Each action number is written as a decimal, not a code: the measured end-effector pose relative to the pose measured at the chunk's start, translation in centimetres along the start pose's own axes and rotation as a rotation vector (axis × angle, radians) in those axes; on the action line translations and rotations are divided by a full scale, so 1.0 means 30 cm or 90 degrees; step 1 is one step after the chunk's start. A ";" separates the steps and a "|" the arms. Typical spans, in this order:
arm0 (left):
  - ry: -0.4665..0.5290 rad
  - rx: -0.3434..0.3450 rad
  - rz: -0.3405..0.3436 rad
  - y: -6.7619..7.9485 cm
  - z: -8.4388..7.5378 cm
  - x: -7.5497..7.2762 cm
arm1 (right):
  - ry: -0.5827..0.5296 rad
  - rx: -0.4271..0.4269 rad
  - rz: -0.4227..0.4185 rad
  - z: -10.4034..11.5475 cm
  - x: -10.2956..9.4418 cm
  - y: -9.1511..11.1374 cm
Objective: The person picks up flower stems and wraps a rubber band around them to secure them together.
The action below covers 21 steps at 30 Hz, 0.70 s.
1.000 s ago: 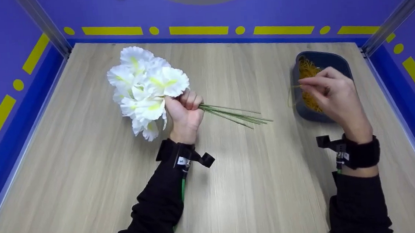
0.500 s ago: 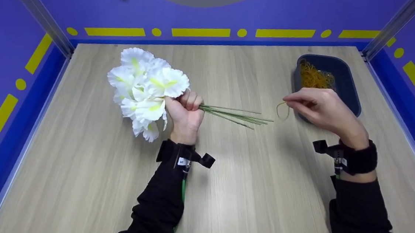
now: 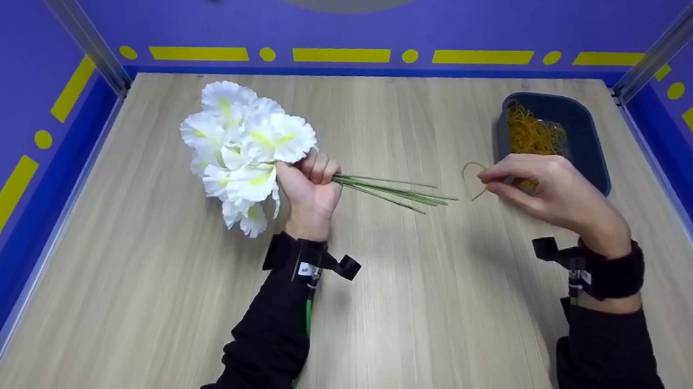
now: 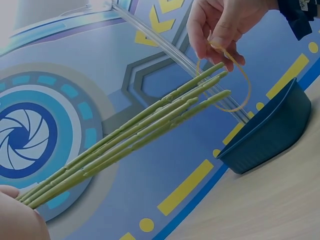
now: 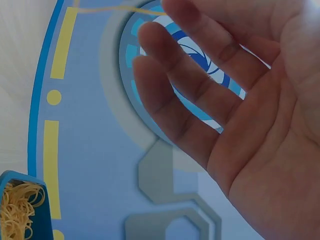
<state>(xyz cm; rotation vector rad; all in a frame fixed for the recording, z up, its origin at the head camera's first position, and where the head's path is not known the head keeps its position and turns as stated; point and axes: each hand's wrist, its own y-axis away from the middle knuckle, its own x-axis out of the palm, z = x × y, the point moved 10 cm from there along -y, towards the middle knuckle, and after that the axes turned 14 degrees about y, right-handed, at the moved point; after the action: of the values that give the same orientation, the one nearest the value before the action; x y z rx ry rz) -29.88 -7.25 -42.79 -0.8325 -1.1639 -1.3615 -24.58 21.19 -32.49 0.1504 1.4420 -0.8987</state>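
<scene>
Left hand (image 3: 312,188): is gripping a bundle of stems (image 3: 396,193) in a tight fist right beneath the blooms (image 3: 247,146), its thumb lying beside the petals.
Stems: are fanning slightly at three o'clock from that fist, bare ends sticking out above the table (image 3: 393,314). Looking thin, light and fairly stiff, they are probably going to slip past one another in a slack hold; the best place for holding is close under the flower heads, where the fist is sitting.
Blooms: are spreading at ten o'clock from the fist, white with yellow streaks. Petals are looking soft and easily creased, so fingers should be staying off them.
Right hand (image 3: 544,188): is pinching a rubber band (image 4: 249,90) between thumb and fingertip, at three o'clock from the left fist.
Rubber band: is hanging as a loose loop at two o'clock from the stem ends, near but apart in the head view. From the left wrist it is overlapping the ends; whether any is sitting inside, I cannot tell. Likely very light, limp and stretchy, it is suiting a hold at two opposite points.
Box (image 3: 592,138): is standing at twelve o'clock from the right hand, partly hidden by it, holding tangled spare bands (image 3: 530,130) toward nine o'clock.
</scene>
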 end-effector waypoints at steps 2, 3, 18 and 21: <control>0.000 0.002 0.000 -0.001 0.000 0.002 | -0.007 -0.010 0.006 0.011 0.004 -0.001; -0.001 0.003 0.000 -0.001 0.001 0.001 | -0.010 -0.017 0.008 0.017 0.007 -0.003; -0.029 0.006 -0.006 0.001 0.008 -0.014 | -0.014 -0.035 -0.056 0.040 -0.013 -0.014; -0.025 0.002 -0.009 0.001 0.008 -0.015 | -0.018 -0.031 -0.064 0.043 -0.016 -0.017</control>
<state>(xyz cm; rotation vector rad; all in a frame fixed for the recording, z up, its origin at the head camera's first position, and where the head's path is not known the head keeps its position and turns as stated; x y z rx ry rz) -29.82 -6.88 -43.13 -0.8543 -1.2036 -1.3595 -23.82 20.30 -31.63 0.0283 1.4537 -0.9436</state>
